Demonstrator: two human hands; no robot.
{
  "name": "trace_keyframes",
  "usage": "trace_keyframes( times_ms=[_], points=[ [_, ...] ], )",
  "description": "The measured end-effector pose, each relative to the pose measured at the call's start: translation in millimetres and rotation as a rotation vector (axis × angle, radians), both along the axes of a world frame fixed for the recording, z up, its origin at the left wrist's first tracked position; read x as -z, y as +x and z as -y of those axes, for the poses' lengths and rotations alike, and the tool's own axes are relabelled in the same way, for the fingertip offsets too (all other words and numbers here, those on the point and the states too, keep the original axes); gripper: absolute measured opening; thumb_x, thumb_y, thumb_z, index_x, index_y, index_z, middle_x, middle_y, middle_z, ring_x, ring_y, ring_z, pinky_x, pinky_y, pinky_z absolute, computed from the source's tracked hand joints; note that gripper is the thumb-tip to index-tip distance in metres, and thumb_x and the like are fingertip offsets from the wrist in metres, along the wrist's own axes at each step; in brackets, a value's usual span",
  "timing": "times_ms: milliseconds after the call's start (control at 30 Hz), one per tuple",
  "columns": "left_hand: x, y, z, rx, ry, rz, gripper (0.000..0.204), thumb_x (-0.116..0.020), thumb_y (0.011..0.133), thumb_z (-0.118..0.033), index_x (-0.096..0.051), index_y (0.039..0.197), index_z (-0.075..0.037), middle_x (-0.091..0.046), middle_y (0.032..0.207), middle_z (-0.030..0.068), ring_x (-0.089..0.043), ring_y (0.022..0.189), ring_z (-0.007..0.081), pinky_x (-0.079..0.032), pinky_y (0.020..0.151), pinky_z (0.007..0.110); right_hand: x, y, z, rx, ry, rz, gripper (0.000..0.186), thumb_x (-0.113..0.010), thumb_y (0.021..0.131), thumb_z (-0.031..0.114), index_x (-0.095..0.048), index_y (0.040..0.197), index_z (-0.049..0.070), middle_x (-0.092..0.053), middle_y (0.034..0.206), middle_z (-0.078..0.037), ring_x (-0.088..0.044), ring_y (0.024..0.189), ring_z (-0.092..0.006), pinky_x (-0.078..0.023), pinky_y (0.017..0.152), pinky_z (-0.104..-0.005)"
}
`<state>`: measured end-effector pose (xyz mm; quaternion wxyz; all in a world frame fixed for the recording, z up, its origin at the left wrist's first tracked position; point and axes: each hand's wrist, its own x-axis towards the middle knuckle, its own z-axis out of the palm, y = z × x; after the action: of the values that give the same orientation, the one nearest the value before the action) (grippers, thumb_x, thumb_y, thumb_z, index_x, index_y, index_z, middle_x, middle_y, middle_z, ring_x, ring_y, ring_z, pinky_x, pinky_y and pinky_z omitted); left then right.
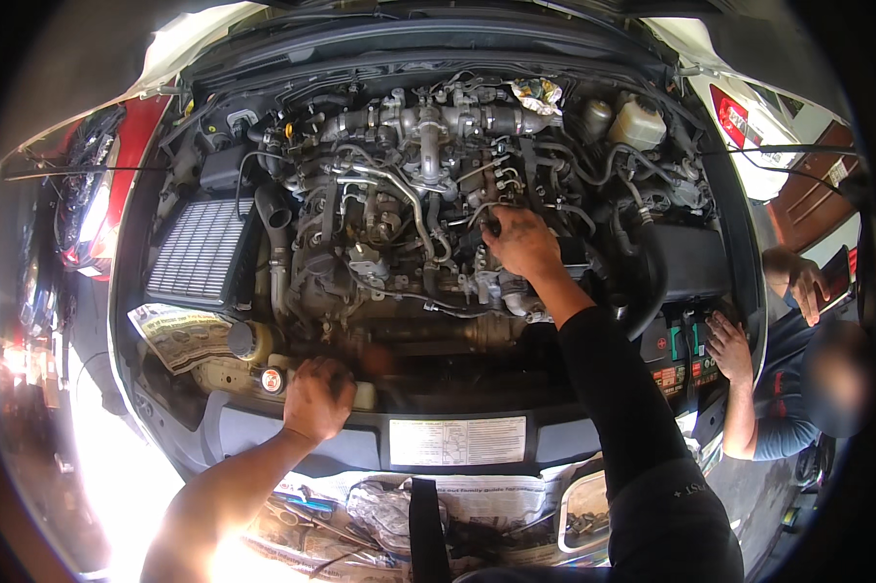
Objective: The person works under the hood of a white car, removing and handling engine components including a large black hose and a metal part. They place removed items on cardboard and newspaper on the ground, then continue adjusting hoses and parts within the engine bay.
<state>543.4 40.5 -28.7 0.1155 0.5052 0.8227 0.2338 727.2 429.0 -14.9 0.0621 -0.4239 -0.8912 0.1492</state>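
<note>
An open engine bay holds a dark, grimy engine with metal pipes and hoses. My right hand, below a black sleeve, reaches into the right bank of the engine, its fingers curled on a part I cannot make out. My left hand is low at the front left, fingers bent down beside a pale plastic reservoir; what they grip is hidden. Near it are a red-and-white cap, a round container and folded newspaper.
A co-worker stands at right, one hand by the battery, the other holding a dark device. A pleated air filter is at left. Newspaper covers the front. Parked vehicles stand beside the car.
</note>
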Motion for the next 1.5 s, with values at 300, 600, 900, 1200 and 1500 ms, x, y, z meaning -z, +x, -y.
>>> trace_keyframes(
  times_ms=[300,600,900,1200,1500],
  points=[
    [12,-5,7,0.045,0.069,-0.049,0.015,-0.07,0.094,-0.018,-0.072,0.098,-0.004,-0.074,0.101,0.0206,-0.068,0.099,0.046,-0.056,0.091,0.055,8,-3,3,0.015,0.081,0.003,0.044,-0.069,0.104,0.042,-0.071,0.134,0.01,-0.075,0.134,-0.019,-0.068,0.13,-0.0405,-0.055,0.112,-0.0502],
    [4,-1,5,0.0,0.041,-0.02,0.017,-0.073,0.093,-0.019,-0.073,0.103,-0.006,-0.074,0.104,0.021,-0.069,0.101,0.046,-0.057,0.091,0.055,6,-1,3,-0.007,0.088,-0.019,0.042,-0.07,0.103,0.041,-0.072,0.131,0.009,-0.077,0.128,-0.021,-0.071,0.123,-0.0412,-0.058,0.106,-0.0516],
    [1,-1,1,0.019,0.042,-0.012,0.018,-0.073,0.093,-0.019,-0.075,0.103,-0.005,-0.075,0.107,0.0204,-0.069,0.105,0.0452,-0.056,0.096,0.053,2,0,4,0.034,0.039,0.022,0.04,-0.068,0.104,0.045,-0.071,0.123,0.01,-0.077,0.124,-0.015,-0.07,0.125,-0.0389,-0.057,0.105,-0.0525],
    [-2,3,0,0.002,0.013,-0.02,0.015,-0.07,0.092,-0.017,-0.075,0.098,-0.003,-0.076,0.104,0.0199,-0.069,0.105,0.0445,-0.056,0.096,0.052,5,-2,-2,-0.015,0.021,0.016,0.039,-0.066,0.105,0.043,-0.073,0.123,0.008,-0.078,0.123,-0.016,-0.072,0.122,-0.0389,-0.058,0.105,-0.0486],
    [-2,4,0,-0.01,-0.008,-0.013,0.016,-0.07,0.092,-0.017,-0.075,0.097,-0.003,-0.076,0.104,0.0194,-0.069,0.106,0.0444,-0.056,0.096,0.053,12,-1,-5,-0.041,0.051,0.032,0.042,-0.064,0.107,0.044,-0.071,0.127,0.008,-0.077,0.13,-0.015,-0.069,0.128,-0.0367,-0.056,0.11,-0.0485]
  ],
)
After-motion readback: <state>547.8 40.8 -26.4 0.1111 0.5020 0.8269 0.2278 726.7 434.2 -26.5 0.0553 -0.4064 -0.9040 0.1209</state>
